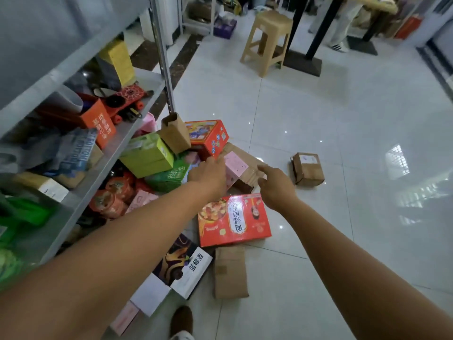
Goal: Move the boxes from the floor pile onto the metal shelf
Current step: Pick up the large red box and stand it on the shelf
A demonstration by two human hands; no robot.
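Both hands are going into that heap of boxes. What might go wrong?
The left hand and right hand reach toward the pink-topped box; lifting it may shift the pile and topple the tilted brown box. The metal shelf looks crowded, so a box might slide off. The purple box by the shoe could trip them.

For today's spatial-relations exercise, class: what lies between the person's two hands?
In the head view, a pink box and a brown cardboard box lie between the left hand and the right hand.
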